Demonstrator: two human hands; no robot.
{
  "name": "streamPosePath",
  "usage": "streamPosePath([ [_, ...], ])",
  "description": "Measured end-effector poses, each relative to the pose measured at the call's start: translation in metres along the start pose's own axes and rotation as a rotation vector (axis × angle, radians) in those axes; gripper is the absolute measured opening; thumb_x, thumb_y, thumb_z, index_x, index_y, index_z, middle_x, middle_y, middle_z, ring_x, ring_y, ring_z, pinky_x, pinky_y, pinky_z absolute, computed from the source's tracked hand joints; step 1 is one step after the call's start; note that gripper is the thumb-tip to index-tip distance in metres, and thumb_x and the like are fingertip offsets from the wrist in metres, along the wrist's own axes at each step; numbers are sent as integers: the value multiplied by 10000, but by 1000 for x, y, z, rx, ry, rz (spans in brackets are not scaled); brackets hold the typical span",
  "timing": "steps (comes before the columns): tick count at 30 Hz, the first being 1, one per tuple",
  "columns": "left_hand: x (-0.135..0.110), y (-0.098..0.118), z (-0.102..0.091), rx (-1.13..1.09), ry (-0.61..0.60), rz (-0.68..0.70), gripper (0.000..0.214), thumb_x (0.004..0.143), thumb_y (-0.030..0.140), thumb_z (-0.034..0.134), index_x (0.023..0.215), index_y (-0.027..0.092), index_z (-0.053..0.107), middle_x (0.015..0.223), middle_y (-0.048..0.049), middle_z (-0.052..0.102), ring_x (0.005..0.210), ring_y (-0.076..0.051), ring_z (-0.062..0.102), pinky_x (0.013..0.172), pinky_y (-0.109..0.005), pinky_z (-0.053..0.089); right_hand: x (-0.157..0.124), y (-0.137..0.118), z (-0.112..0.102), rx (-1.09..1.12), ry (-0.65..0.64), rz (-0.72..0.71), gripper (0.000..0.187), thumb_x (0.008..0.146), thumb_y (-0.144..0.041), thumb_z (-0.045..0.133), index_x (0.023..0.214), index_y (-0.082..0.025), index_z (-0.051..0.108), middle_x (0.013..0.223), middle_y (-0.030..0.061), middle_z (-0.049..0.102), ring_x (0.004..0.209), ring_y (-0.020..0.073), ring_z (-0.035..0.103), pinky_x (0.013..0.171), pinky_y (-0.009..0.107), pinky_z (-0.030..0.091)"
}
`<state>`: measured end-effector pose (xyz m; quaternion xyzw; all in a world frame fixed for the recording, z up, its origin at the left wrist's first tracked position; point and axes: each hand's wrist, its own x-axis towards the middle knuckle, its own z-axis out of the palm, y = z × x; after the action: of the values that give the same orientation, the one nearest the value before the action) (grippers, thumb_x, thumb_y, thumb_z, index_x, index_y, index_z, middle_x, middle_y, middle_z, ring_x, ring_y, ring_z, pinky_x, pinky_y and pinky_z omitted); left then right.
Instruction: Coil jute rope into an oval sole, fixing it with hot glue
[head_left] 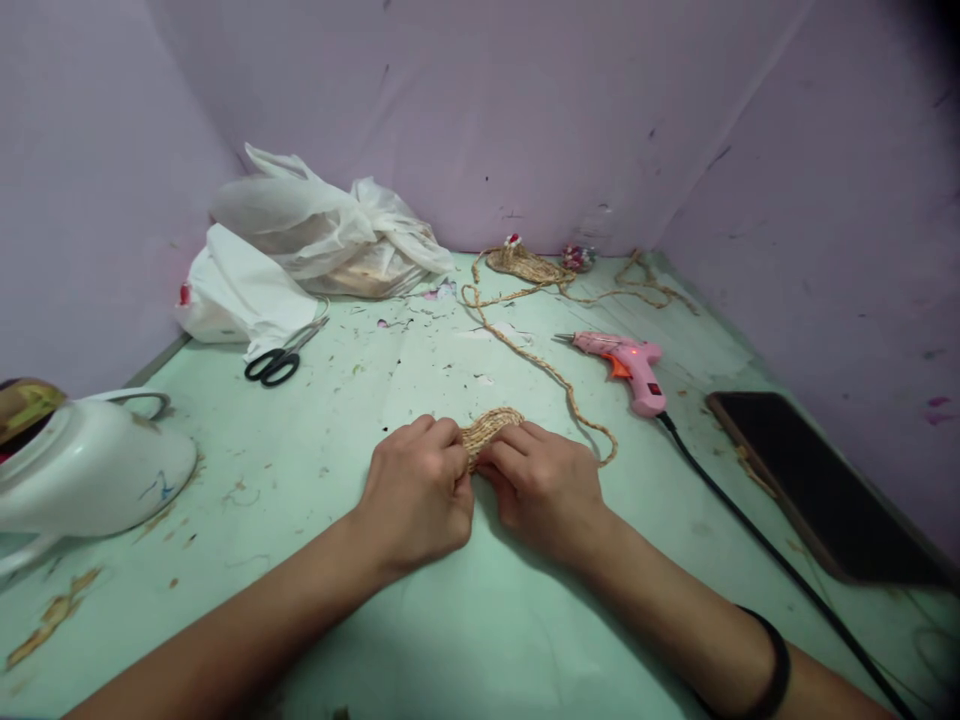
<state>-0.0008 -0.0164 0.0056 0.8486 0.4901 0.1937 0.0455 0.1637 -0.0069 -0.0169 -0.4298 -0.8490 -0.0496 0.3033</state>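
Both hands meet at the middle of the green table [465,640]. My left hand [417,495] is curled into a fist-like pinch on the near end of a small coiled jute rope piece [491,428]. My right hand [546,487] has its fingers closed on the same piece from the right. A jute rope strand [537,361] runs from the piece toward the back of the table. A pink glue gun [628,366] lies just right of the hands, with its black cord [757,545] trailing toward the near right corner.
Black scissors [279,360] lie at back left beside white plastic bags [315,240]. A white pot-like vessel [86,465] sits at the left edge. A dark phone [817,485] lies at right. More jute cord and small decorations [536,265] rest by the back wall.
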Motion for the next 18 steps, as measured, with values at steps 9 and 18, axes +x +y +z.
streamPosePath([
  [9,2,4,2,7,2,-69,153,698,118,515,565,192,534,736,-47,582,720,-187,530,615,-328,441,-2,-7,5,-76,6,47,216,771,-106,508,603,-181,620,619,11,621,586,141,526,535,287,287],
  [18,0,-5,-7,-175,7,-75,95,703,187,598,796,167,599,959,-91,612,908,-251,546,783,-432,475,-6,21,-33,124,49,167,96,818,-210,597,817,-172,685,760,42,699,683,177,612,629,285,412],
])
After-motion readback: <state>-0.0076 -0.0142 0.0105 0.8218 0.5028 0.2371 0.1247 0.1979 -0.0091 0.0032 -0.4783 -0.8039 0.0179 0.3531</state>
